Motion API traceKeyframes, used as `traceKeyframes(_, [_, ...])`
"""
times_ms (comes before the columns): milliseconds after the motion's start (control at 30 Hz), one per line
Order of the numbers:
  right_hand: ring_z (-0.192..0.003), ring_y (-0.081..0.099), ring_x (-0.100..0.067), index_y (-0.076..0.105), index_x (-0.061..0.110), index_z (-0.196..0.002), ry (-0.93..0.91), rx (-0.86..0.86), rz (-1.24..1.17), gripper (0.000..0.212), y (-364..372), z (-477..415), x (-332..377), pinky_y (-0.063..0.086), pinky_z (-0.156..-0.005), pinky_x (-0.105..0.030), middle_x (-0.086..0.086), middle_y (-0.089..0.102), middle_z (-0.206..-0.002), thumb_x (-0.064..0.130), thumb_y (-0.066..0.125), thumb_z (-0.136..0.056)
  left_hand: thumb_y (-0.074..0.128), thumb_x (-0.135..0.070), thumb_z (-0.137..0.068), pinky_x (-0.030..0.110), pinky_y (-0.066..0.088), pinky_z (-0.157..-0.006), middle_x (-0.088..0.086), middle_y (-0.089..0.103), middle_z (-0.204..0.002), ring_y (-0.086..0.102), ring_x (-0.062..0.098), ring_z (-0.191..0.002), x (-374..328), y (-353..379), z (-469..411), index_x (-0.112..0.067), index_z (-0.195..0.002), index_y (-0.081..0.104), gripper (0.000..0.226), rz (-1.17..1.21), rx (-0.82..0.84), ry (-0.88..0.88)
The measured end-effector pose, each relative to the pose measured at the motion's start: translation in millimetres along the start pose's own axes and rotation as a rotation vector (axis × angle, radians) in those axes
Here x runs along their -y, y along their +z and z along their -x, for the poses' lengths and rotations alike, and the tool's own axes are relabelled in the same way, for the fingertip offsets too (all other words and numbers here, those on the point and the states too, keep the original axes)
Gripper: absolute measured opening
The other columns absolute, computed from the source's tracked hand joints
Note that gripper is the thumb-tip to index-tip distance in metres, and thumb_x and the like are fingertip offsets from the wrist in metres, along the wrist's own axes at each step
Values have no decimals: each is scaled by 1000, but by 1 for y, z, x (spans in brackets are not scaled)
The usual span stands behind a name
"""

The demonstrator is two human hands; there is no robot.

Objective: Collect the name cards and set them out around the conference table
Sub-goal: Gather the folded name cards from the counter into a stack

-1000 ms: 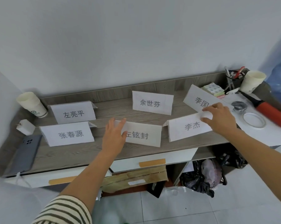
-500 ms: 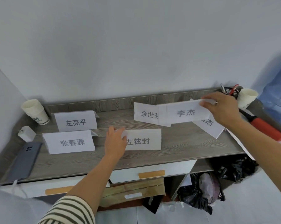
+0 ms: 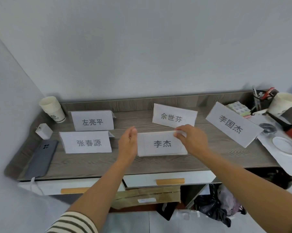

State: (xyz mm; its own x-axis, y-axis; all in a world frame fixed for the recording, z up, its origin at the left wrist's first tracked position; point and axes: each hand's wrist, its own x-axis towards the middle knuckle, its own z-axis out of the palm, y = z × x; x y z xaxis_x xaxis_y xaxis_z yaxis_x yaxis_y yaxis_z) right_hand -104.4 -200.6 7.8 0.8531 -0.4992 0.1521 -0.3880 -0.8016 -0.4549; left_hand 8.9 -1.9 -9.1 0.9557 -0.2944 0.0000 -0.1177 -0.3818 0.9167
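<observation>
Folded white name cards stand on a grey wooden desk. At the left are card 左亮平 and card 张春源; card 余世芬 is at the back centre and card 李国杰 leans at the right. My right hand pinches the top right corner of card 李杰 at the desk's middle, and that card hides the one behind it. My left hand is flat and upright against the stack's left edge, fingers straight.
Stacked paper cups, a white charger and a grey phone sit at the left. At the right are a pen holder, another cup, a tape roll and a red-handled tool. Bags lie under the desk.
My right hand lifted card 李杰 from the right and carried it left, down in front of card 左铉封, which it now covers. My left hand stayed by that card's left end.
</observation>
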Motion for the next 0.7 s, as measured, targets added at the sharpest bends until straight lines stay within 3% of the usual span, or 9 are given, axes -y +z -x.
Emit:
traceKeyframes(67, [-106, 63, -25, 64, 23, -122, -10, -27, 64, 36, 8, 2, -4, 49, -83, -37, -2, 67, -122, 41, 50, -95, 38, -33, -101, 34, 44, -91, 10, 61, -119, 55, 27, -115, 5, 4, -2, -9, -125, 58, 39, -64, 42, 46])
traceKeyframes(133, [-115, 58, -28, 57, 22, -131, 22, 7, 30, 39, 15, 4, -10, 47, -91, -40, -5, 60, -132, 38, 50, -96, 39, -39, -99, 40, 44, -101, 9, 54, -129, 51, 26, -120, 10, 11, -5, -16, -131, 52, 41, -72, 102, 8])
traceKeyframes(233, [-131, 44, -25, 36, 19, -146, 171, 106, -401, 49, 21, 6, -10, 39, -104, -37, -10, 42, -149, 28, 48, -99, 41, -44, -97, 49, 45, -101, 12, 51, -134, 52, 28, -117, 7, 27, -4, -20, -136, 40, 46, 12, 139, -73])
traceKeyframes(300, [-127, 39, -15, 22, 19, -152, 255, 103, -672, 57, 21, 4, -6, 37, -101, -31, -7, 32, -154, 26, 45, -101, 42, -45, -96, 51, 46, -100, 14, 50, -134, 53, 30, -117, 2, 39, -2, -22, -139, 32, 49, 86, 130, -116])
traceKeyframes(400, [-135, 34, -16, 9, 25, -155, 311, 108, -836, 66, 17, -5, -11, 33, -107, -32, -4, 23, -159, 30, 45, -100, 42, -42, -97, 51, 47, -101, 15, 46, -136, 52, 31, -120, 1, 51, -5, -26, -140, 28, 48, 92, 120, -122])
traceKeyframes(467, [-141, 32, -23, 12, 26, -154, 285, 163, -794, 65, 15, -11, -22, 32, -114, -40, -6, 25, -159, 32, 47, -99, 41, -38, -98, 49, 52, -94, 15, 49, -129, 56, 29, -111, 0, 55, -9, -22, -136, 30, 43, 23, 110, -107])
traceKeyframes(567, [-133, 45, -26, 32, 22, -148, 206, 204, -549, 57, 5, -27, -42, 39, -108, -41, -7, 43, -149, 38, 50, -97, 40, -38, -99, 43, 58, -77, 13, 56, -112, 62, 26, -95, 1, 55, -11, -21, -122, 34, 29, -103, 105, -64])
traceKeyframes(700, [-128, 49, -26, 47, 15, -139, 175, -153, -367, 54, -22, -75, -70, 38, -101, -38, -8, 52, -142, 40, 58, -92, 42, -37, -99, 42, 59, -70, 8, 59, -101, 63, 24, -88, 3, 52, -10, -24, -112, 35, 20, -148, 128, -67])
